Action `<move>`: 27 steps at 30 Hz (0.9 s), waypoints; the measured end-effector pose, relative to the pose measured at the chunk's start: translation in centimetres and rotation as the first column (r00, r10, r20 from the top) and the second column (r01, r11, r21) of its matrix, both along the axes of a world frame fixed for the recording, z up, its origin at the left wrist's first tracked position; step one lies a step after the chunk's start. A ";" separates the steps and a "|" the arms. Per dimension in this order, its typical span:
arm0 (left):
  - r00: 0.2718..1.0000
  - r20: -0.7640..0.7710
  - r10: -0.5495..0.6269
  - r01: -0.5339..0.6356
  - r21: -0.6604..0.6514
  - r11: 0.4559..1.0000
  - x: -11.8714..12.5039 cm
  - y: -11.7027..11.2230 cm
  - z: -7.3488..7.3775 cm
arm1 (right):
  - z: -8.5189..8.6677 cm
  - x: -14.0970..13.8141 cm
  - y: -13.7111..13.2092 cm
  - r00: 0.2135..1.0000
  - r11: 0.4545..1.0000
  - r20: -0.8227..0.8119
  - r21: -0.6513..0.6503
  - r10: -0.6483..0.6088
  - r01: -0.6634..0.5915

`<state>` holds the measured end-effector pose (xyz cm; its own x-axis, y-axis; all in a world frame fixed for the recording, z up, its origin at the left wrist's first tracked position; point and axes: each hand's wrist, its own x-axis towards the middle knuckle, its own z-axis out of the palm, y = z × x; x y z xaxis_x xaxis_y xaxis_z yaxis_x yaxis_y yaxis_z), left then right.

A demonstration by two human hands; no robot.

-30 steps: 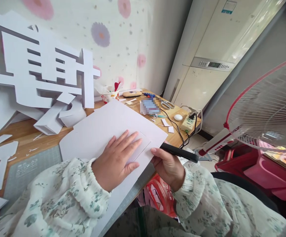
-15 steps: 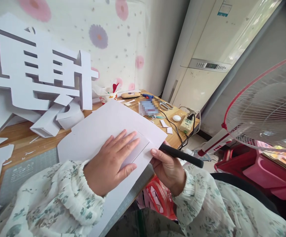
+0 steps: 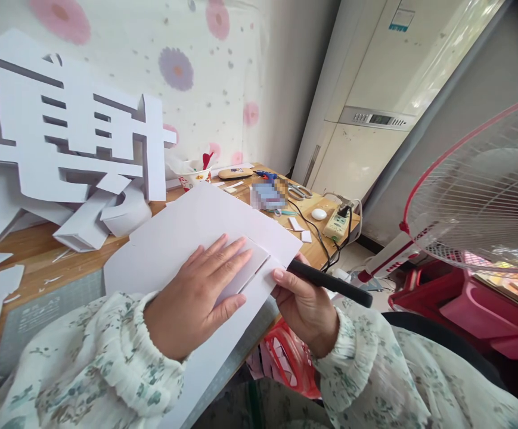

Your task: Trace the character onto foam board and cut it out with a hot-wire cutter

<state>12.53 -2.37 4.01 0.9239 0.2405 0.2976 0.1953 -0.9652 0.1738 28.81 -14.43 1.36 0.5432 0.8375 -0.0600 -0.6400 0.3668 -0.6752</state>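
My left hand [image 3: 205, 286] lies flat with fingers stretched out on a large white foam board [image 3: 187, 217]. Beside its fingertips, a straight cut [image 3: 255, 275] runs through the board, bounding a rectangular section [image 3: 254, 253] partly covered by the palm. At the board's right edge, my right hand [image 3: 306, 298] is closed, thumb on top and fingers underneath. A long black handle [image 3: 330, 283] juts out to the right from that hand; its front end is hidden under the board, so I cannot make out what tool it is.
White cut-out characters [image 3: 75, 131] stand at the back left. Behind the board are a paper cup [image 3: 194, 176], scissors [image 3: 300, 191], a blue glue gun [image 3: 265, 174] and a power strip [image 3: 337, 223] with cables. A cutting mat [image 3: 53, 313] lies underneath; a fan [image 3: 477, 196] stands right.
The cut beside my left hand now shows as a wider, darker gap. My left hand has shifted very slightly left; the right hand stays at the board's edge with the black handle.
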 end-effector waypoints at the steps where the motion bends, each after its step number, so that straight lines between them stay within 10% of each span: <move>1: 1.000 -0.001 -0.006 0.006 -0.011 1.000 0.0 0.1 -0.1 | 0.0 0.0 0.0 1.000 1.000 0.001 -0.011 0.001 -0.001; 27: 0.994 -0.097 0.048 -0.052 -0.045 0.998 1.0 -0.1 -2.9 | -2.1 0.1 -1.4 0.998 0.967 0.031 -0.247 -0.061 0.067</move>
